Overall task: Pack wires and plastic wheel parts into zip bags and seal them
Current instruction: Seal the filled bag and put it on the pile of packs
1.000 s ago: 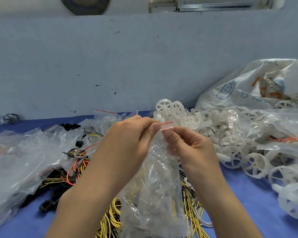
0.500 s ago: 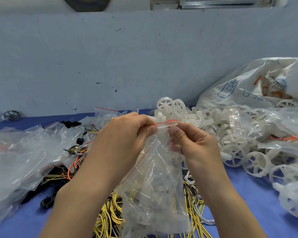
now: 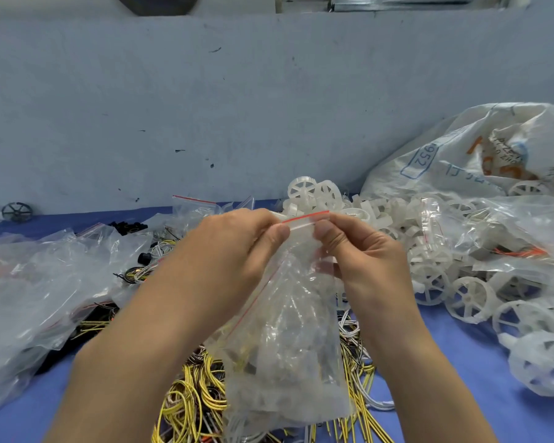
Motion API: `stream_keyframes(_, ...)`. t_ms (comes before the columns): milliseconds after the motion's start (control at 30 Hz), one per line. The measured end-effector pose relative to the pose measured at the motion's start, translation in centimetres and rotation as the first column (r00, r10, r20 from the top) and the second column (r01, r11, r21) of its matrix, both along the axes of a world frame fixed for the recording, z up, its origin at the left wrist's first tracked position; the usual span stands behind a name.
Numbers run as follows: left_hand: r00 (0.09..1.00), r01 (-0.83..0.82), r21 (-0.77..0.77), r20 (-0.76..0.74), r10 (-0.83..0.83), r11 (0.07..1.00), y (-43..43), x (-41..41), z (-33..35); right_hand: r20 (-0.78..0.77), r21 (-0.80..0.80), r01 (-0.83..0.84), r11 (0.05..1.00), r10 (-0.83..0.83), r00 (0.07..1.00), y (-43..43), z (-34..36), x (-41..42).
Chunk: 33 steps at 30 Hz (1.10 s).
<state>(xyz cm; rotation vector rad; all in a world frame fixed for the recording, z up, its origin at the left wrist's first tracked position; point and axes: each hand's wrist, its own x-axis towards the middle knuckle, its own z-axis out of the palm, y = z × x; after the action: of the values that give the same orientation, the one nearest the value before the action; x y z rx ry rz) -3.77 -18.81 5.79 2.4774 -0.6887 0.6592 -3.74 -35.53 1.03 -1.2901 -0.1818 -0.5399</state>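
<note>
Zip bag (image 3: 288, 340) hangs in the air above the tangle of yellow wires (image 3: 189, 401), held up by its red-lined top strip. The left hand (image 3: 237, 247) pinches that strip between thumb and fingers at its left end, and the right hand (image 3: 362, 251) pinches it just beside, thumb pressed against the seal. Clear plastic parts and what look like a few wires already sit in the lower half of the bag, so filling seems done for this one. Sealing looks under way; whether the strip is closed along its full width cannot be told, since the fingers cover much of it. Plenty remains: right of the bag lies a heap of loose white wheels (image 3: 461, 282), spilling from a large printed sack (image 3: 461, 155), and the wires beneath the bag are unpacked. Left of the bag lie more clear bags (image 3: 39, 282), their contents unclear.
</note>
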Motion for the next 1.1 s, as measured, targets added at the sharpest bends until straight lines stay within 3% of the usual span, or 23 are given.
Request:
stream_keyframes(200, 0.967, -0.096, -0.087, -0.246, 0.072, 0.992, 5.4, 0.8, -0.1, -0.037, 0.077, 0.077, 0.994, -0.075, 0.997, -1.5, 0.1, 0.3)
stream_keyframes(333, 0.930, -0.037, -0.259, -0.363, -0.062, 0.965, 6.0, 1.1, -1.2, -0.052, 0.114, 0.081, 0.990, -0.075, 0.996, -1.6, 0.1, 0.2)
stream_keyframes(633, 0.993, 0.062, -0.379, -0.074, -0.097, 0.923, 5.0, -0.5, 0.3, 0.028, 0.117, 0.171, 0.978, -0.175, 0.984, -2.5, 1.3, -1.1)
stream_keyframes(833, 0.961, 0.244, -0.551, 0.024, -0.277, 0.798, 4.4, -1.7, 1.9, 0.172, 0.092, 0.118, 0.989, -0.132, 0.976, -3.8, 2.9, -3.1)
stream_keyframes(933, 0.959, 0.204, -0.620, -0.031, -0.283, 0.758, 3.8, -1.2, 1.0, 0.126, 0.011, 0.150, 0.989, -0.150, 0.981, -3.9, 2.7, -2.8)
stream_keyframes(1000, 0.963, 0.151, -0.592, -0.093, -0.253, 0.792, 3.1, -0.8, -0.2, 0.047, -0.102, 0.210, 0.972, -0.207, 0.977, -3.9, 2.2, -2.2)
stream_keyframes(1033, 0.962, 0.142, -0.568, -0.115, -0.249, 0.811, 2.7, -0.7, -0.8, 0.036, -0.221, 0.280, 0.934, -0.279, 0.960, -3.9, 2.1, -2.0)
stream_keyframes(1100, 0.956, 0.158, -0.549, -0.125, -0.267, 0.821, 2.0, -0.7, -1.3, 0.170, -0.507, 0.444, 0.739, -0.419, 0.892, -3.6, 2.4, -2.1)
